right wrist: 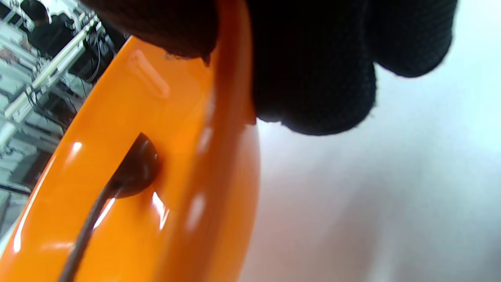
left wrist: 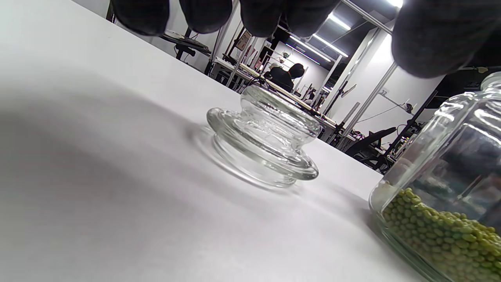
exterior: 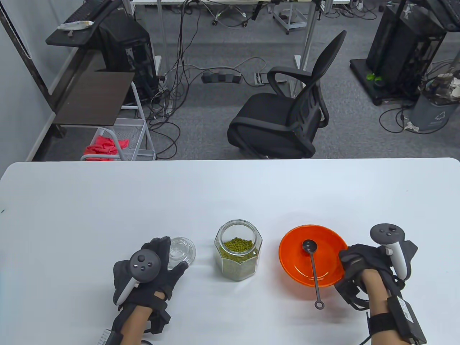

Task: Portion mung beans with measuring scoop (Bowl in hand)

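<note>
Bowl: one orange bowl, lower right of the table view, right hand gripping its rim.
Scoop: one black scoop lies inside.
Jar: one open bean jar, centre.
Lid: one glass lid, beside jar.
Left hand: fingers spread above lid, holding nothing.

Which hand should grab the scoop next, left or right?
Left, probably. The right hand already grips the orange plastic bowl at its rim, thumb inside, fingers outside. The left hand holds nothing, hovering by the clear glass lid. The black long-handled scoop lies in the bowl.
</note>
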Motion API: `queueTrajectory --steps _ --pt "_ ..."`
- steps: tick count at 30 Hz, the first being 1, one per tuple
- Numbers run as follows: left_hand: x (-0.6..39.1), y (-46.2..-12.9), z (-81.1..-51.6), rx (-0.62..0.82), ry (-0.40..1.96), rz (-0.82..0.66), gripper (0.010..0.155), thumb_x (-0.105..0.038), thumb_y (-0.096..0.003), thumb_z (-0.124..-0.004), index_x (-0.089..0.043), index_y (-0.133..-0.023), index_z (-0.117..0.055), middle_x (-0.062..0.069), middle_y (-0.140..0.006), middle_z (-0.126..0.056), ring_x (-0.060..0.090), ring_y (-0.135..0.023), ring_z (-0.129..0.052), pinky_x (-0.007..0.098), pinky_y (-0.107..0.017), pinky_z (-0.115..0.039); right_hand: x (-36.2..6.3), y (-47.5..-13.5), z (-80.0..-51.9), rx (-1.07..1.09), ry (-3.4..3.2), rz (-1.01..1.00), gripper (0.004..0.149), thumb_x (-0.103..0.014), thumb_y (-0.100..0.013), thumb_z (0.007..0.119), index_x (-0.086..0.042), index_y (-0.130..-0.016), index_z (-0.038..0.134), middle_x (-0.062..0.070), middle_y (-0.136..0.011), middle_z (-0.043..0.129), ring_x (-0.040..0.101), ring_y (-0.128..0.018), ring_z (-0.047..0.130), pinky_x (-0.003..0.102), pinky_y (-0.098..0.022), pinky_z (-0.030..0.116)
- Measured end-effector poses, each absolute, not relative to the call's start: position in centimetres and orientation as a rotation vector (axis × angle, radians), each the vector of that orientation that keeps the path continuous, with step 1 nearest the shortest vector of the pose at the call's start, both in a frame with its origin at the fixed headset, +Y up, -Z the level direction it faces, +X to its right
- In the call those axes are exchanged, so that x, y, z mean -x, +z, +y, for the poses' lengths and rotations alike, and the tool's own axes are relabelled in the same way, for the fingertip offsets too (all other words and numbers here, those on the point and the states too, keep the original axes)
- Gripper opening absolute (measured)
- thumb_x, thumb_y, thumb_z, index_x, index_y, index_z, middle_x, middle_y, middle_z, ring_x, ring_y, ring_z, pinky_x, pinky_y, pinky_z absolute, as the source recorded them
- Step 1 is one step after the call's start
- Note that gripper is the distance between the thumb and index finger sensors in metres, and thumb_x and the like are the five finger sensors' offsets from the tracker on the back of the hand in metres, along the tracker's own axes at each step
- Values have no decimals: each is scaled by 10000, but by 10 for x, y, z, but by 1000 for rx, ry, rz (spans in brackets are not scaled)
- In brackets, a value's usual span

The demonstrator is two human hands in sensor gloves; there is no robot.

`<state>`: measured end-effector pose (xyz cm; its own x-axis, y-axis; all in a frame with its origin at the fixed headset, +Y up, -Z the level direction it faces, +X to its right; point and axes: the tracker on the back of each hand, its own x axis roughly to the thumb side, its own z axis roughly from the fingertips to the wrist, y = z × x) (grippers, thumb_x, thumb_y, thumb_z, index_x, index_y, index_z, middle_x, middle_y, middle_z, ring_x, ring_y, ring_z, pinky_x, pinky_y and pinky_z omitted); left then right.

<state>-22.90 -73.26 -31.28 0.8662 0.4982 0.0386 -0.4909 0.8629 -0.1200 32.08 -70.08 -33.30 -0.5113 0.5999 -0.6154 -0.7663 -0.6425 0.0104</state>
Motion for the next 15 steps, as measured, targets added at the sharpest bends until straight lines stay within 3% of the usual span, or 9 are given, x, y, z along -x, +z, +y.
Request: queueTrajectory --steps 8,15 --pt "228 -313 -734 122 522 -74 888 -688 -486 -674 -251 -1156 -288 95 -1165 -266 520 -1117 -349 703 -748 -479 -331 -324 -681 750 2044 196 459 -321 -447 807 35 -733 851 246 -504 976 292 -277 1049 572 -366 813" --pt "228 -314 -734 122 525 -76 887 -690 -488 -670 -251 -1157 -288 98 -1166 -264 520 -1117 -349 704 -747 -478 -310 -327 -653 652 2052 117 458 -347 -448 807 28 -704 869 222 -456 990 258 -221 1047 546 -335 832"
